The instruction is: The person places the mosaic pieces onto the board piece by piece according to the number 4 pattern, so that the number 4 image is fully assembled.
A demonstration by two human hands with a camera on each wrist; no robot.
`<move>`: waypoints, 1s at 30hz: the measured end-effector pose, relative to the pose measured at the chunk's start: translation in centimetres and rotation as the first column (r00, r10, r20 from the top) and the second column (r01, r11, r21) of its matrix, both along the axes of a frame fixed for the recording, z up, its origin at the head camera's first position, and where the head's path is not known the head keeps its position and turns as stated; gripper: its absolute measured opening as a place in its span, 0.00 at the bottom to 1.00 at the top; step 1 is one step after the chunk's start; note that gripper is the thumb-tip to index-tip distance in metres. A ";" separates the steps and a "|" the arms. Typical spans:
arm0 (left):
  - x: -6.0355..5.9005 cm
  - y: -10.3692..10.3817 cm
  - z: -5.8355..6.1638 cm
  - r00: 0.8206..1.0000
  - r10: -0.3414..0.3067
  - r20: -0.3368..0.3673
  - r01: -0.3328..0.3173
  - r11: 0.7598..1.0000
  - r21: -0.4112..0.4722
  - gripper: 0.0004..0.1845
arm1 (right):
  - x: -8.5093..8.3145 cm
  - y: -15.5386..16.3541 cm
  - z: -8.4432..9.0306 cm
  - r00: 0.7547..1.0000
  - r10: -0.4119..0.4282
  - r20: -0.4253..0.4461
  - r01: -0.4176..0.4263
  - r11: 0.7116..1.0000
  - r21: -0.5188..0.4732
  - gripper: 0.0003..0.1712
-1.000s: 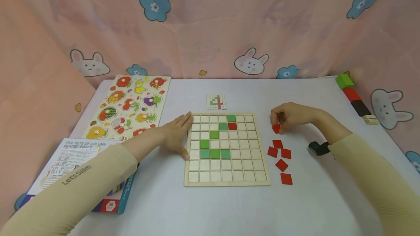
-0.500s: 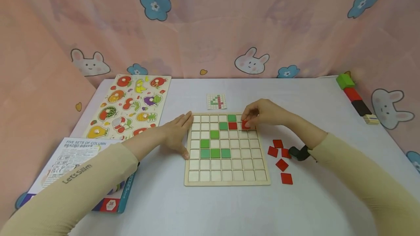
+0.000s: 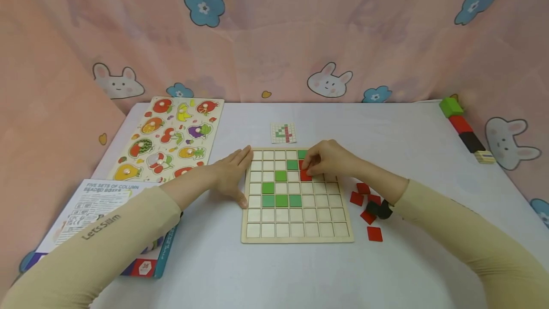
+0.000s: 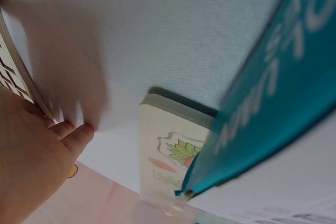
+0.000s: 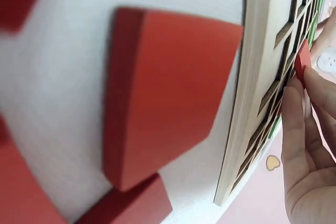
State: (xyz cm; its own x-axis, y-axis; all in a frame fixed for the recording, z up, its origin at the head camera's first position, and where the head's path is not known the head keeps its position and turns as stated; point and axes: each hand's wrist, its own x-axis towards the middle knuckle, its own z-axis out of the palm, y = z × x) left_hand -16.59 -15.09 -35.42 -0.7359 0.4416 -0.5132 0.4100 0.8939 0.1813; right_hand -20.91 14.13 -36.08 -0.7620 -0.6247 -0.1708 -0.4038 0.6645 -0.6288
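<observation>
My left hand (image 3: 229, 175) rests along the left edge of a wooden grid board (image 3: 296, 240), its fingers fairly straight. Between thumb and fingers, my right hand (image 3: 332, 160) pinches a red square tile (image 3: 306, 176) at the third row of the board. Another red tile just above is partly covered by the fingers. In the right wrist view the held tile (image 5: 303, 60) is tilted against the grid. Several green tiles (image 3: 280, 200) sit in board cells, in a diagonal and a short row. Loose red tiles (image 3: 375, 234) lie to the board's right.
Behind the board lies a small pattern card (image 3: 283, 133). A fruit puzzle board (image 3: 171, 130) and a printed box (image 3: 145, 268) occupy the left side. Coloured blocks (image 3: 460, 124) line the far right edge. The black wrist camera (image 3: 379, 210) hangs over the loose tiles.
My right hand has carried a red tile leftward from the loose tiles to the board's third row, beneath the other red tile. The left hand has stayed in place.
</observation>
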 end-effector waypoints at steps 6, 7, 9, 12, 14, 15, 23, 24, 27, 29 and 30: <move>0.0 0.0 -0.1 1.000 0.000 0.004 0.000 1.000 0.000 0.75 | -0.1 0.3 -0.2 1.000 0.028 -0.007 -0.028 1.000 0.012 0.05; 0.0 0.0 -0.1 1.000 -0.001 0.004 0.001 1.000 -0.001 0.75 | -0.2 0.5 -0.2 0.999 0.031 -0.011 -0.031 0.999 0.016 0.05; -0.1 0.0 -0.1 1.000 -0.002 0.004 0.002 1.000 -0.003 0.75 | -0.4 1.2 0.1 0.999 0.032 -0.016 -0.031 0.999 0.019 0.05; 0.0 0.0 0.0 1.000 -0.001 0.005 0.001 1.000 -0.002 0.75 | -0.9 2.8 0.4 0.999 0.042 0.000 -0.042 0.998 0.043 0.05; 0.0 0.1 0.0 1.000 0.000 0.004 0.000 1.000 -0.002 0.74 | -1.2 4.2 0.7 0.998 0.061 0.026 -0.063 0.995 0.073 0.05; 0.0 0.0 0.0 1.000 0.000 0.003 0.000 1.000 -0.001 0.74 | -1.4 5.0 0.8 0.997 0.072 0.041 -0.076 0.993 0.094 0.05; 0.0 0.0 0.0 1.000 -0.002 0.005 0.002 1.000 -0.003 0.74 | -1.6 11.0 0.8 0.957 0.075 0.281 -0.115 0.985 0.126 0.11; 0.0 0.0 0.0 1.000 -0.004 0.005 0.004 1.000 -0.005 0.74 | -1.6 11.5 0.6 0.950 0.079 0.302 -0.121 0.985 0.122 0.13; 0.0 0.0 -0.1 1.000 -0.005 0.006 0.005 1.000 -0.007 0.74 | -1.2 12.3 0.4 0.933 0.093 0.347 -0.139 0.984 0.110 0.19; -0.1 0.0 -0.1 1.000 -0.005 0.007 0.005 1.000 -0.003 0.74 | -1.0 12.6 0.2 0.932 0.110 0.345 -0.155 0.982 0.105 0.20; -0.1 0.1 -0.1 1.000 -0.006 0.007 0.006 1.000 -0.003 0.74 | -1.0 12.7 0.1 0.935 0.122 0.332 -0.165 0.981 0.101 0.20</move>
State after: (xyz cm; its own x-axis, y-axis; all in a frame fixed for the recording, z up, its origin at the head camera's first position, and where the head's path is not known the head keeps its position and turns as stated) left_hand -16.67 -15.03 -35.51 -0.7297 0.4440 -0.5200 0.4137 0.8922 0.1812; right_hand -21.87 26.78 -35.93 -0.5562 -0.6807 -0.4767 -0.2896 0.6964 -0.6566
